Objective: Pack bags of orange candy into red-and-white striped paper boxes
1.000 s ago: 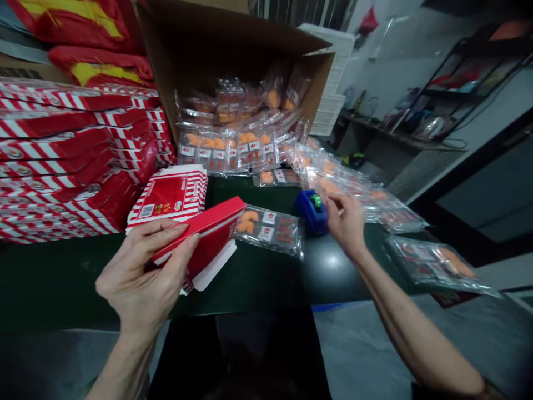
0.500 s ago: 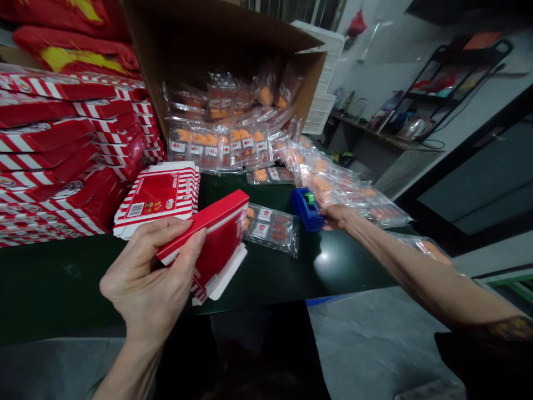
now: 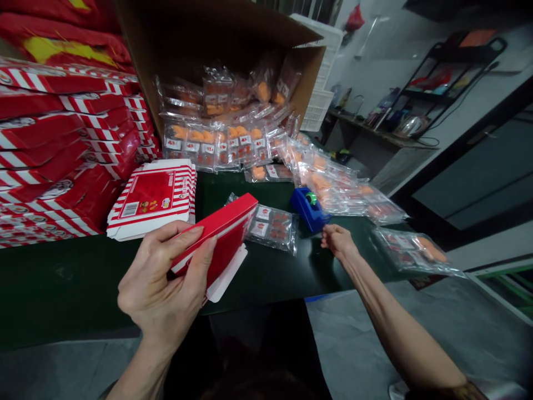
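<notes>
My left hand (image 3: 166, 283) grips a red carton (image 3: 220, 236) with white flaps, held tilted above the dark green table (image 3: 62, 278). My right hand (image 3: 338, 241) is closed in a pinch just in front of a blue tape dispenser (image 3: 308, 208) with a green roll; what it pinches is too small to make out. A clear packet of orange snacks (image 3: 272, 225) lies on the table between the carton and the dispenser.
A stack of flat red-and-white striped cartons (image 3: 152, 194) lies at left, with taller stacks (image 3: 62, 150) behind. An open cardboard box (image 3: 216, 50) on its side spills several clear snack packets (image 3: 333, 183) rightward. Another packet (image 3: 416, 253) lies at the table's right edge.
My right hand has come back from the tape dispenser toward me, fingers now pinched. My left hand has kept hold of the red carton, shifting slightly right.
</notes>
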A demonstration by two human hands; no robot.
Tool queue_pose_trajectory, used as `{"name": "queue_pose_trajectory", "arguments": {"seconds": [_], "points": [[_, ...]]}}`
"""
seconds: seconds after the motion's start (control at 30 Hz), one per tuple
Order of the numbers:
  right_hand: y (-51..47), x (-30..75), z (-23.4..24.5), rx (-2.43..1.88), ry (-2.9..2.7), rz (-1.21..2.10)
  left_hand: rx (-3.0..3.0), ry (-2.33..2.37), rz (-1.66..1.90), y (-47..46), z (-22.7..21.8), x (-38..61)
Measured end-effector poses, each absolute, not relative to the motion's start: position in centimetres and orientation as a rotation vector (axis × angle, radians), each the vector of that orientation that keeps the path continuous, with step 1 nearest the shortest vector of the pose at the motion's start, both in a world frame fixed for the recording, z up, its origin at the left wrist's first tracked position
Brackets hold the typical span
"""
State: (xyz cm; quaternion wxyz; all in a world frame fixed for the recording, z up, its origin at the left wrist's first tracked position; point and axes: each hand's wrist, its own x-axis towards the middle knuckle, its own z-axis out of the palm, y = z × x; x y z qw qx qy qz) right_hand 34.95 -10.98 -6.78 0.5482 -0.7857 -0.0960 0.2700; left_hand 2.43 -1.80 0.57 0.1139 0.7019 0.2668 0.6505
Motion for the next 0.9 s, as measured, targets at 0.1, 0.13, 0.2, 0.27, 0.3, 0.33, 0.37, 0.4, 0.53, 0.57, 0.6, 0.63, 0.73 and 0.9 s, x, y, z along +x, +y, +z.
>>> {"name": "queue_pose_trajectory", "arguments": {"seconds": [0.1, 0.13, 0.2, 0.27, 0.3, 0.33, 0.37, 0.4, 0.53, 0.57, 0.6, 0.63, 0.73, 0.9], "points": [[-11.0, 35.3, -7.0, -1.941, -0.289, 0.732, 2.048, 0.802, 1.921, -1.7, 0.3, 2.5], [-10.9, 34.9, -6.7, -1.955, -0.326, 0.754, 2.045, 0.801, 1.941, -1.7, 0.3, 2.5], [-10.9, 32.8, -5.3, -1.944, -0.430, 0.789, 2.036, 0.784, 1.972, -1.7, 0.4, 2.6], [-10.9, 29.3, -3.0, -1.868, -0.573, 0.838, 2.020, 0.745, 1.976, -1.7, 0.5, 2.7], [-11.0, 27.2, -1.6, -1.807, -0.652, 0.883, 2.007, 0.721, 1.969, -1.8, 0.6, 2.8], [-11.0, 24.9, -0.1, -1.708, -0.750, 0.936, 1.993, 0.702, 1.959, -1.8, 0.6, 2.8], [-10.9, 22.7, 1.4, -1.496, -0.877, 1.037, 1.978, 0.688, 1.951, -1.9, 0.6, 2.9], [-10.7, 20.6, 2.8, -1.323, -0.953, 1.116, 1.963, 0.675, 1.948, -2.0, 0.6, 2.9], [-8.6, 15.0, 5.4, -1.151, -0.915, 1.308, 1.935, 0.635, 1.932, -2.5, 0.6, 3.0], [-8.0, 14.4, 5.4, -1.198, -0.855, 1.343, 1.932, 0.623, 1.935, -2.6, 0.6, 2.9], [-7.6, 14.0, 5.3, -1.254, -0.790, 1.384, 1.931, 0.611, 1.941, -2.7, 0.6, 2.9], [-7.3, 13.9, 5.1, -1.306, -0.728, 1.434, 1.934, 0.598, 1.943, -2.8, 0.7, 2.8], [-7.6, 14.5, 5.1, -1.361, -0.626, 1.606, 1.945, 0.558, 1.927, -2.9, 0.8, 2.7], [-9.8, 15.7, 5.7, -1.242, -0.827, 1.546, 1.903, 0.568, 1.935, -2.6, 0.7, 2.7]]}}
